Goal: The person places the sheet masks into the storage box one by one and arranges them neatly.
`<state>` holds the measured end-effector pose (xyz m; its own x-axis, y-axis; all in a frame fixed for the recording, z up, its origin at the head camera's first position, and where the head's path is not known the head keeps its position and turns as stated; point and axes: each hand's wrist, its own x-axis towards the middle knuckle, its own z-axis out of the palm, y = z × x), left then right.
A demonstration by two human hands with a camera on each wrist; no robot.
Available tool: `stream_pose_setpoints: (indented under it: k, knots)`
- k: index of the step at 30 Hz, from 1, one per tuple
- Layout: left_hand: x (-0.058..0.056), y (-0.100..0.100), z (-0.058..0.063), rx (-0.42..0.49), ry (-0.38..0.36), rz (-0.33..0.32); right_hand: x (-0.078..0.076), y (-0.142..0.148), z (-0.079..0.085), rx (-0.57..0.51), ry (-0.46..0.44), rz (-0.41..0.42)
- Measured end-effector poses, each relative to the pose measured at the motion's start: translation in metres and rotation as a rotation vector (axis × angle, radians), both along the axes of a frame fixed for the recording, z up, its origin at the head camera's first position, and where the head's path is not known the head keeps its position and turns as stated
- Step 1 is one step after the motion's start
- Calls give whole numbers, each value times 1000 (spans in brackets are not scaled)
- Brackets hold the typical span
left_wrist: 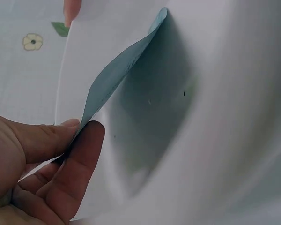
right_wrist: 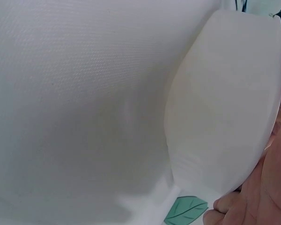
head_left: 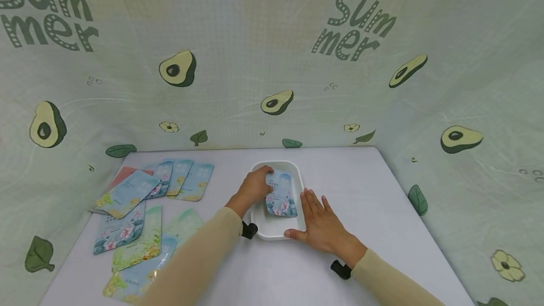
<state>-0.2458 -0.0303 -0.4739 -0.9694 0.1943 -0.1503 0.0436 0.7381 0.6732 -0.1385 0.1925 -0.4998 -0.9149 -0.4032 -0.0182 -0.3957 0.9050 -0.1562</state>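
My left hand (head_left: pixel 252 189) pinches a flat blue packet with pink flowers (head_left: pixel 281 196) by its left edge, over a white oblong tray (head_left: pixel 272 229). In the left wrist view the packet (left_wrist: pixel 113 70) is seen nearly edge-on and slightly bent, between thumb and fingers, with its shadow beneath. My right hand (head_left: pixel 324 228) lies along the tray's right side, fingers straight and thumb at the near corner. The right wrist view shows the tray's outer wall (right_wrist: pixel 225 108) with the fingers against its rim; the tray's inside is hidden there.
Several blue and green floral packets (head_left: pixel 138 235) lie spread and overlapping on the table's left side, with a reddish one (head_left: pixel 124 176) partly covered. A white cloth covers the table (head_left: pixel 357 178). An avocado-print curtain (head_left: pixel 238 60) hangs behind and at both sides.
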Motion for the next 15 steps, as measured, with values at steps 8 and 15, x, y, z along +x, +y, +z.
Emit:
stream_pose_setpoints:
  k: [8,15]
  knots:
    - [0,2,-3,-15,6,29,1,-1,0,-9,1,-4]
    - [1,3,-1,-41,0,25,1,-1,0,-17,-3,-10]
